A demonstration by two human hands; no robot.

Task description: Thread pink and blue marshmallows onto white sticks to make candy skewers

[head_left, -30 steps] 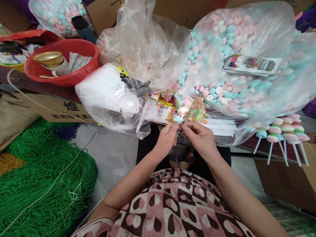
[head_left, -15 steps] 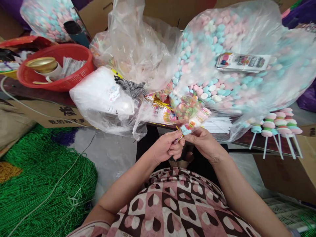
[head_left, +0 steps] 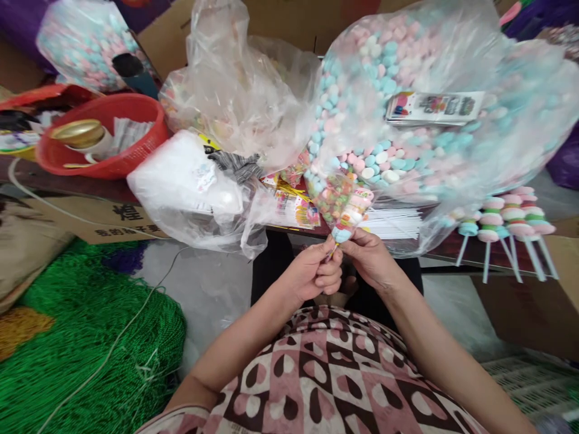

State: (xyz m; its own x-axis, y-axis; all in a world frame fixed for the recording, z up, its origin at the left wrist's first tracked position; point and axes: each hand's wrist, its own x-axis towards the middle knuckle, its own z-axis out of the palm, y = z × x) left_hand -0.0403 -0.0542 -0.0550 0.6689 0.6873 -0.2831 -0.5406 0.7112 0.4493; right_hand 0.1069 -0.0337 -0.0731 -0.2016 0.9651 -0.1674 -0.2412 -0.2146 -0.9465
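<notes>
A marshmallow skewer [head_left: 355,211] in a clear printed wrapper points up and away from me, pink, white and blue pieces showing. Below its blue end, my left hand [head_left: 319,272] is closed round the gathered wrapper and stick. My right hand [head_left: 368,256] pinches beside that end, thumb and finger against the wrapper's neck. A bit of yellow tie shows between the hands; its ends are mostly hidden by fingers. Just beyond lie a bag of small colourful gummies [head_left: 333,196], gold twist ties [head_left: 292,185] and printed wrappers [head_left: 296,211].
White sticks [head_left: 393,223] lie at the table edge by a big bag of marshmallows [head_left: 420,150] bearing a stack of printed wrappers [head_left: 434,108]. Several unwrapped marshmallow skewers [head_left: 493,217] overhang at right. Leftward are a white plastic bag [head_left: 181,175], red basket [head_left: 145,144] and green cords [head_left: 113,325].
The skewer has turned more upright, and my right hand has drawn slightly in towards my left at the wrapper's neck. The whole view has shifted a little.
</notes>
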